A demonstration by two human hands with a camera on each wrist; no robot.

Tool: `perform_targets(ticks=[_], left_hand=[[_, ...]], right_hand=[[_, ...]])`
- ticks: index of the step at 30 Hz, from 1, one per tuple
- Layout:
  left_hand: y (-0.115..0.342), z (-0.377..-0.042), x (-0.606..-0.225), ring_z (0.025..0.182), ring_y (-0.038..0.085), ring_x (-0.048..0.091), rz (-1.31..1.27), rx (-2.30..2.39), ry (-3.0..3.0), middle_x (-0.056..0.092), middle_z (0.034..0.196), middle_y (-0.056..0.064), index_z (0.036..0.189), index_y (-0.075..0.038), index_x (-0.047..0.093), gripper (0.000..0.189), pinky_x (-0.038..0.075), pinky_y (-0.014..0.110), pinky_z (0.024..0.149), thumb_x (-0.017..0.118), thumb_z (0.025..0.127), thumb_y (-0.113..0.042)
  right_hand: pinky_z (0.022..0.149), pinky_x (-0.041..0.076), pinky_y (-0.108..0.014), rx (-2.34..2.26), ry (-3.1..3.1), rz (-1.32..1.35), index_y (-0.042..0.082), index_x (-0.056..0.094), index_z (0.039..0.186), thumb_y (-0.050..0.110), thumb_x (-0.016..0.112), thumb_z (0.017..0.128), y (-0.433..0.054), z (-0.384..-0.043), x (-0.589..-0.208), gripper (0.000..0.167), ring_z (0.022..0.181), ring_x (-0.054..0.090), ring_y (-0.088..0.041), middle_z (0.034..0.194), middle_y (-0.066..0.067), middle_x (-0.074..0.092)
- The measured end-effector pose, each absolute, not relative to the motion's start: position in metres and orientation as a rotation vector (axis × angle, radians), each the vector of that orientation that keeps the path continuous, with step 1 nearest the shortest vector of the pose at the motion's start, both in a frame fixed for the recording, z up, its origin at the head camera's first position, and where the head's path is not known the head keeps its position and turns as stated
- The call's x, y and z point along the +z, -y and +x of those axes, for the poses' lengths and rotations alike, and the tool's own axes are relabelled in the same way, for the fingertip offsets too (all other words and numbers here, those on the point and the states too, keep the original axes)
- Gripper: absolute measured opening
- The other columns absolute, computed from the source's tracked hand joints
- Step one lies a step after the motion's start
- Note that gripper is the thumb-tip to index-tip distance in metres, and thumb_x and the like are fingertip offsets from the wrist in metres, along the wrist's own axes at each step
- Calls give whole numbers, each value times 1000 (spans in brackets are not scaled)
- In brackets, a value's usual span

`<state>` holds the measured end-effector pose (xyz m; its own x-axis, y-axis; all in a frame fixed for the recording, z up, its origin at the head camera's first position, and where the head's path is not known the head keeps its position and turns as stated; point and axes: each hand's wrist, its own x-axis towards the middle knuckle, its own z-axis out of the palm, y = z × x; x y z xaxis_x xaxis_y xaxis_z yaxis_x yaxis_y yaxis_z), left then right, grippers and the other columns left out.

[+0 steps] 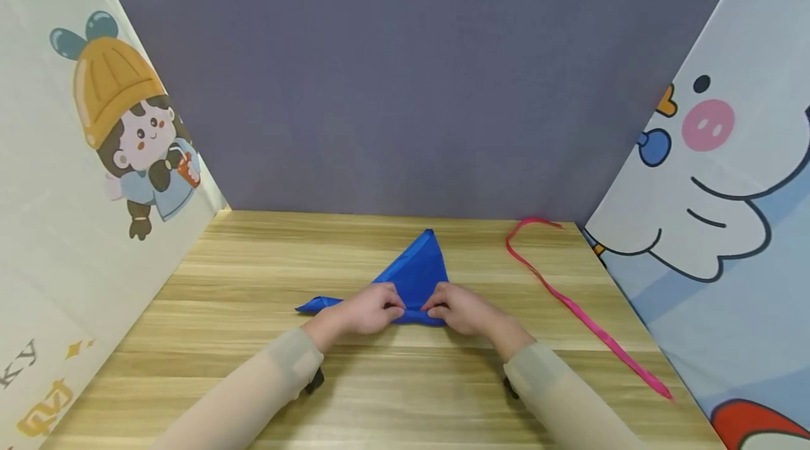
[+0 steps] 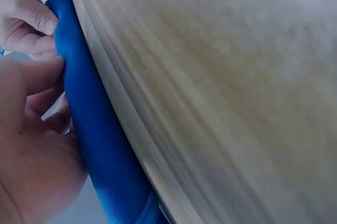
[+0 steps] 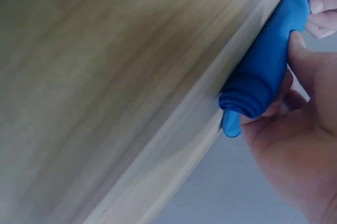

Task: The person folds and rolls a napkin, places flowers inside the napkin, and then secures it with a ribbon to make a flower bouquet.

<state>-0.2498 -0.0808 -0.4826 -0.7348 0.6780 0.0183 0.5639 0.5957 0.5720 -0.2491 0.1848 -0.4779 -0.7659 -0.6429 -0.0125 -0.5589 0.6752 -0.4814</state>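
A blue cloth lies on the table, its flat part tapering to a point at the back and its near edge rolled up. My left hand pinches this rolled edge between thumb and fingers, left of its middle. Close by on the right, my right hand pinches the same edge. In the right wrist view the end of the cloth roll shows several layers wound together. A thin blue tail reaches out to the left past my left hand. Along the left wrist view the roll runs beside the wooden surface.
On the right side of the wooden table a long pink ribbon lies in a curve, hooked at its far end. A grey panel stands behind, and white printed panels with cartoon figures flank both sides.
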Motion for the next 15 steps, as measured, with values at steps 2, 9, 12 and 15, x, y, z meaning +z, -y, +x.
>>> perform_targets(ticks=[2,9,12,15], left_hand=[[81,-250,-483,100,14,65,1016,837,-2626,72,106,1,115,-4,83,23,56,32,90,63,110,-12],[79,-250,-483,84,11,63,1030,913,-2622,71,92,1,116,-7,71,10,54,30,79,66,108,-6],[80,-251,-484,80,9,59,1022,932,-2614,69,88,-1,112,-9,70,6,52,28,76,68,107,-6],[80,-252,-485,85,8,64,1038,914,-2631,74,93,0,108,-9,75,6,55,28,81,69,107,-7]], right_hand=[[88,56,-33,-676,-2711,-974,9,85,116,12,68,109,-183,-250,-478,19,96,63,-12,99,4,68],[91,58,-41,-675,-2738,-920,13,78,117,10,69,108,-178,-250,-479,13,99,68,-17,103,2,71],[86,57,-38,-701,-2753,-914,15,74,113,9,71,106,-177,-250,-479,9,93,66,-14,100,3,70],[86,57,-37,-711,-2768,-913,16,76,107,9,72,106,-178,-249,-479,7,94,66,-14,99,4,71]])
